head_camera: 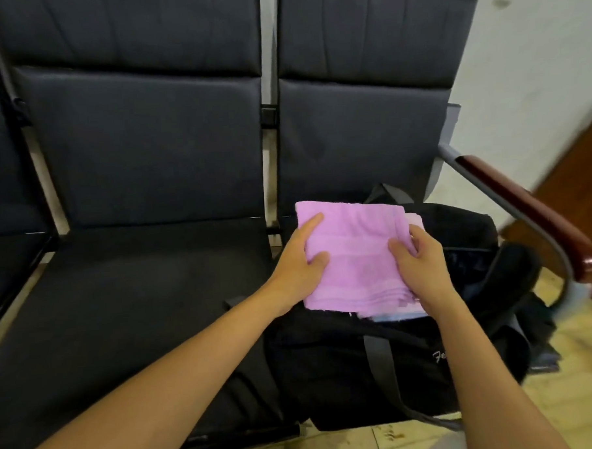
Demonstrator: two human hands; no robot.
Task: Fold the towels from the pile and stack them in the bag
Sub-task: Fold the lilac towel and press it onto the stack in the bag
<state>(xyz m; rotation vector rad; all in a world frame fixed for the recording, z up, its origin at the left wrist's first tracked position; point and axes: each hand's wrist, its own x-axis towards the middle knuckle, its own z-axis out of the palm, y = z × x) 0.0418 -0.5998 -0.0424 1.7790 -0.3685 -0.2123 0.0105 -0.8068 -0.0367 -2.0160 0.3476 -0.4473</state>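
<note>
A folded pink towel (353,255) is held over the open black bag (361,364) at the right end of the seat (138,299). Its left edge is pinched by the left hand (298,268), its right edge by the curled right hand (422,264).

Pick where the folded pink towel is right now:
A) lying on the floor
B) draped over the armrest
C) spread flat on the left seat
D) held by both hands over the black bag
D: the left hand and right hand each hold a side of the folded pink towel above the black bag.
</note>
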